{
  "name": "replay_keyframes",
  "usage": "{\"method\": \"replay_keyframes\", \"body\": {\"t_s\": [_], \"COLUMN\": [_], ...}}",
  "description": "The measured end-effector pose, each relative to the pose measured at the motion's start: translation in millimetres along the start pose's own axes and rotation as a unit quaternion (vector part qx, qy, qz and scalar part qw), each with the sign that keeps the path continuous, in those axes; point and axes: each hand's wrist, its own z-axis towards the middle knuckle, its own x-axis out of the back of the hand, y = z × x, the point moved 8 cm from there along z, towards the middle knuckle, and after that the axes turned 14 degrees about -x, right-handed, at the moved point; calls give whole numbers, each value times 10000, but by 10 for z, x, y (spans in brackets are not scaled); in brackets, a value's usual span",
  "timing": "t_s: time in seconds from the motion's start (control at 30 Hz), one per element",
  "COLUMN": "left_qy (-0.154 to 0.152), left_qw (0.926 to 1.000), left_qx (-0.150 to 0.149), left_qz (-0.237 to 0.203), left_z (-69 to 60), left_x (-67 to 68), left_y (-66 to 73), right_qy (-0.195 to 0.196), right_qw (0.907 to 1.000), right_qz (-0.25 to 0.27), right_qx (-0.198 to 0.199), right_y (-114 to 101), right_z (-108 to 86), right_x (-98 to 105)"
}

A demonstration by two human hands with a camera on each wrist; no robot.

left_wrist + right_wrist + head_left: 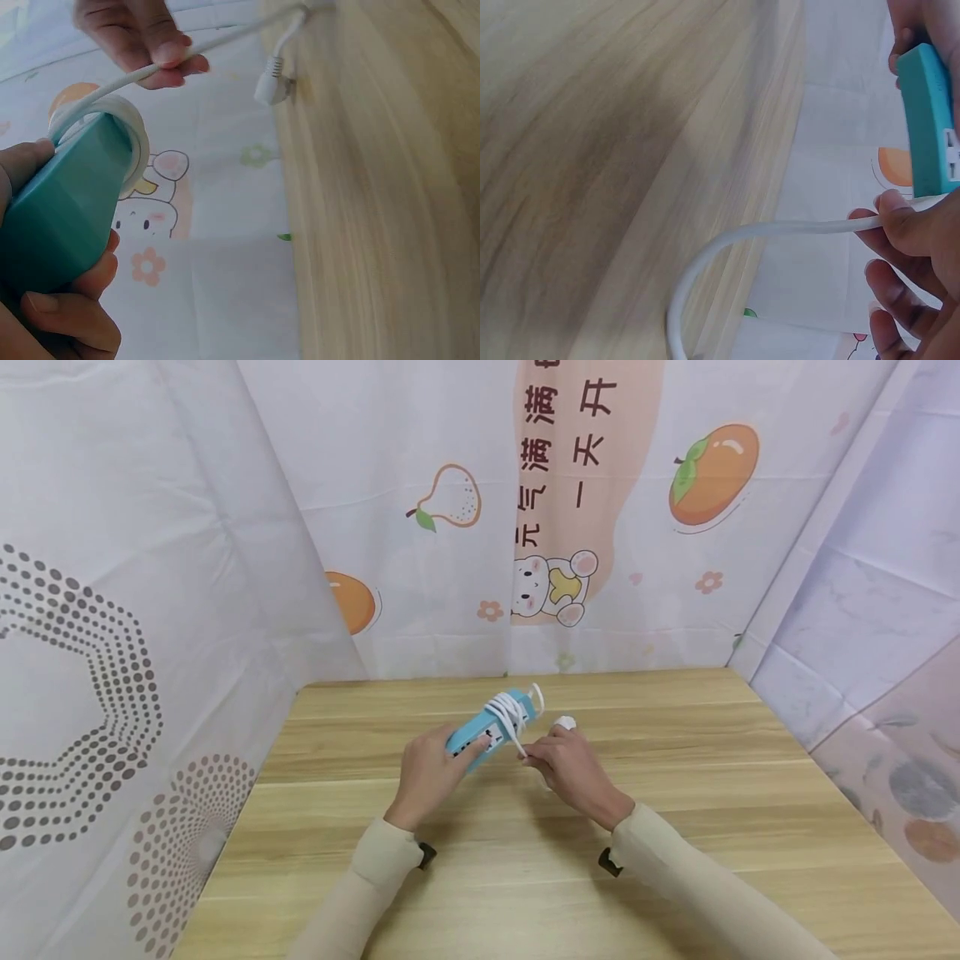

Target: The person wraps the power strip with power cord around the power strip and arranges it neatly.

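Note:
My left hand (431,768) grips the lower end of a blue power strip (474,727), which is tilted up above the table with its sockets showing. Several turns of white cord (507,713) wrap around the strip's far end. Between thumb and fingertips, my right hand (570,768) pinches the cord a short way from the strip. Past those fingers the cord runs down to the table in a curve, as the right wrist view shows. Its white plug (271,86) appears in the left wrist view, beyond the right hand.
The wood-grain table (675,760) spreads under both hands. A printed white curtain (420,577) hangs along its back edge, with more cloth (187,652) on the left and at the right side.

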Motion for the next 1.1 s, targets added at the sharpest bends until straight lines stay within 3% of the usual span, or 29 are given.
{"method": "replay_keyframes", "body": {"t_s": [0.17,0.4,0.87,1.1], "left_qy": [38,-122,-725,-1294], "left_qw": [9973,9905,9818,9709], "left_qx": [170,-5,52,-17], "left_qz": [-709,-1367,-1754,-2014], "left_z": [-8,8,-15,-35], "left_x": [30,18,-97,-139], "left_y": [-18,18,47,79], "right_qy": [-4,-78,-138,-19], "right_qw": [10000,9998,9990,9985], "right_qz": [58,-143,-278,299], "right_qx": [-8,-148,-312,-448], "right_y": [34,147,187,261], "right_z": [9,-3,5,-18], "right_x": [-16,-72,-84,-59]}}
